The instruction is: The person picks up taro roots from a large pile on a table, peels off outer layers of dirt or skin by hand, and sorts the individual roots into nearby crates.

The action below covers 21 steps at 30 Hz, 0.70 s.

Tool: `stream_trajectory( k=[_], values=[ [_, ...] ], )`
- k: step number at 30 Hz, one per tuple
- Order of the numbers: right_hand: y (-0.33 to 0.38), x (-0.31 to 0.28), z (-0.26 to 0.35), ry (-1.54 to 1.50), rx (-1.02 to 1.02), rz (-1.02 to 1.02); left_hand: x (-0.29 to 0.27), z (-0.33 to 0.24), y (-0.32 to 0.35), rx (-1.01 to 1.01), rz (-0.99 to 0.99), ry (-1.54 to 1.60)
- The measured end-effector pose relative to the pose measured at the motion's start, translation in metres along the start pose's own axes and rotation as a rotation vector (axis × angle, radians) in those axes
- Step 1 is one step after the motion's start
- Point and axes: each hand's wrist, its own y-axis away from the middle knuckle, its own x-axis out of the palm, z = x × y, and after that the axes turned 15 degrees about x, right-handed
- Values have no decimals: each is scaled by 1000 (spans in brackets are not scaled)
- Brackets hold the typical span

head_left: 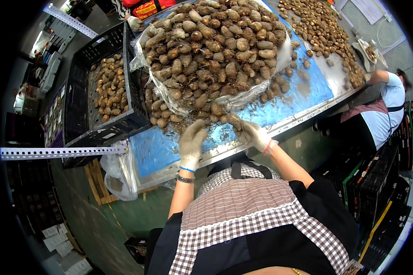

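A large heap of small brown, hairy taro corms (215, 50) rises from an opened clear plastic sack (282, 59) on the blue-covered table (165, 158). Both my hands wear whitish, soil-stained gloves at the near edge of the heap. My left hand (192, 143) is held up beside the loose corms, its thumb apart from the fingers, with nothing visible in it. To its right, my right hand (253, 134) has its fingers closed around a brown taro corm (234, 121). The palm side of that grip is partly hidden.
At the left stands a black plastic crate (135, 103) partly filled with corms (111, 87). More corms (314, 27) spread over the table's far right. A co-worker (381, 107) sits at the right, near stacked black crates (367, 183). A perforated metal bar (64, 152) juts out at left.
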Motion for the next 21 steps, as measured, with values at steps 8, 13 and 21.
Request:
stream_trajectory(
  k=[8, 13, 21],
  values=[
    [-5, 52, 12, 274, -257, 223, 25, -25, -7, 141, -6, 429],
    [-6, 76, 30, 330, -235, 190, 26, -50, -7, 191, -172, 212],
    [9, 99, 43, 497, -205, 192, -16, -37, -16, 655, -186, -98]
  ],
)
